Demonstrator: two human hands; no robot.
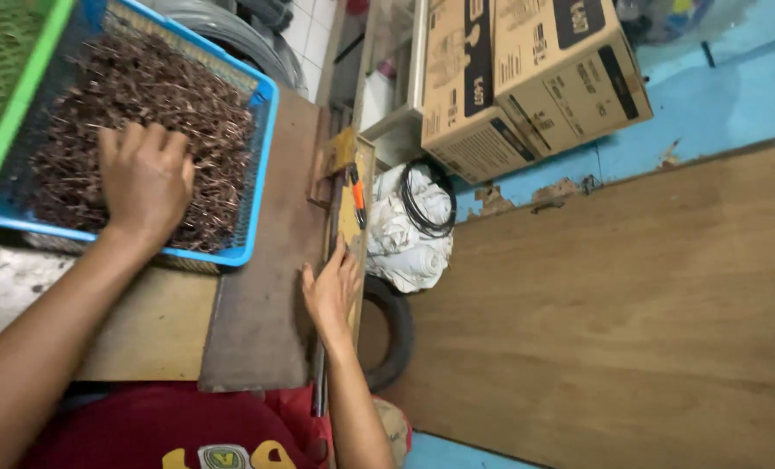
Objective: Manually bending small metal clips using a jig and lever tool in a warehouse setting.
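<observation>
A handful of brown pins (pixel 188 95) is being gathered in the blue basket (pixel 261 156) by the curled left hand (pixel 144 178), while the right hand (pixel 331 291), fingers loosely spread, rests on the bench edge (pixel 340 221); a firm pinch seems needed next.

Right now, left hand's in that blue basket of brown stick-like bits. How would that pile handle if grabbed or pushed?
The pile looks like loose, thin, short pieces, so a handful would probably shed bits and feel light. They lie tangled, so some may snag and come up in clumps. Pushed, it would likely shift and heap against the blue basket wall rather than slide as one mass under the left hand.
</observation>
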